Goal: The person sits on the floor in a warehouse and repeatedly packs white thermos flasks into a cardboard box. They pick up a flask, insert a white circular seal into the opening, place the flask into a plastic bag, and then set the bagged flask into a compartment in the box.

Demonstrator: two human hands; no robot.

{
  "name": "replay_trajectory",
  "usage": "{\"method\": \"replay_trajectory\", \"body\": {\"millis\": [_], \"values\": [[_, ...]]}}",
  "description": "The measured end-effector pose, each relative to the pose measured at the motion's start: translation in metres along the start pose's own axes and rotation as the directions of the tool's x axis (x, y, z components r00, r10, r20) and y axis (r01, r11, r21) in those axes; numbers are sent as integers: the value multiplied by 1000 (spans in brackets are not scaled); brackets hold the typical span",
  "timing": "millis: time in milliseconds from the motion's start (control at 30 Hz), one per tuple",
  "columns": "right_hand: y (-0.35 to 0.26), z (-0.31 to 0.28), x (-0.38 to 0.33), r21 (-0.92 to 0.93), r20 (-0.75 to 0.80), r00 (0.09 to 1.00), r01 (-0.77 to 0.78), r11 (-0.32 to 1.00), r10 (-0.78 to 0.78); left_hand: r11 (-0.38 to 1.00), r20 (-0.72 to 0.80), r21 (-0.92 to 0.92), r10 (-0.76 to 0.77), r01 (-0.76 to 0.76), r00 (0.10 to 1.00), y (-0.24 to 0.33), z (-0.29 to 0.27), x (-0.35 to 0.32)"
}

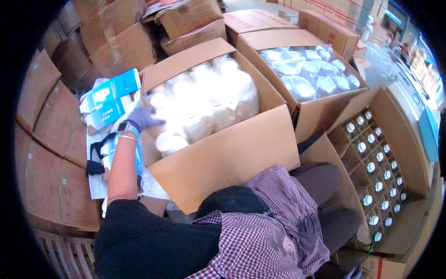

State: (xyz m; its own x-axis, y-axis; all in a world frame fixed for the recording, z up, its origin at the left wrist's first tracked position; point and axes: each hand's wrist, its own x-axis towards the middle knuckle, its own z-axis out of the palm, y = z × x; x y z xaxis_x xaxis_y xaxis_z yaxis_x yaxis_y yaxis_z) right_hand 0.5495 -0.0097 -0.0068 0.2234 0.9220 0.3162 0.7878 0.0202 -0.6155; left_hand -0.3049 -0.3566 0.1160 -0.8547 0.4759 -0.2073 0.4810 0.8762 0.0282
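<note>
Extends the purple-gloved left hand [149, 117] over the left edge of an open corrugated carton [227, 156], near the plastic-wrapped white containers [209, 104] packed inside; too blurred to say whether spread wide, narrowed or holding something. Wears a wristwatch [122, 126] just behind that glove. Shows only a sliver of the gloved right hand [355, 273], well apart from the carton, toward the near right; impossible to make out its grip. Has blue printed boxes [114, 95] just left of the carton, a second open carton [325, 104] of clear-wrapped containers [297, 88] beside it on the right, and, farther right, a partitioned carton [399, 132] holding white-capped bottles [370, 167].
</note>
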Motion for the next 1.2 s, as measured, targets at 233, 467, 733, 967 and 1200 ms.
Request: {"method": "replay_trajectory", "body": {"millis": [233,467,733,967,1200], "values": [[-92,73,89,161,262,855,419,894,-448,895,-119,-445,-86,24,989,29,101,-40],[-248,75,44,421,234,787,448,789,-571,902,-795,-66,211,-427,568,144,-18,-56],[-403,108,-51,824,272,481,331,460,-834,149,-637,-97,751,-984,177,354,-110,-137],[-355,238,-79,670,504,511,278,689,-696,505,-278,-589,607,-631,745,324,70,47],[-345,237,-80,695,534,462,237,679,-708,197,-517,-616,630,-763,580,328,57,15]]}}
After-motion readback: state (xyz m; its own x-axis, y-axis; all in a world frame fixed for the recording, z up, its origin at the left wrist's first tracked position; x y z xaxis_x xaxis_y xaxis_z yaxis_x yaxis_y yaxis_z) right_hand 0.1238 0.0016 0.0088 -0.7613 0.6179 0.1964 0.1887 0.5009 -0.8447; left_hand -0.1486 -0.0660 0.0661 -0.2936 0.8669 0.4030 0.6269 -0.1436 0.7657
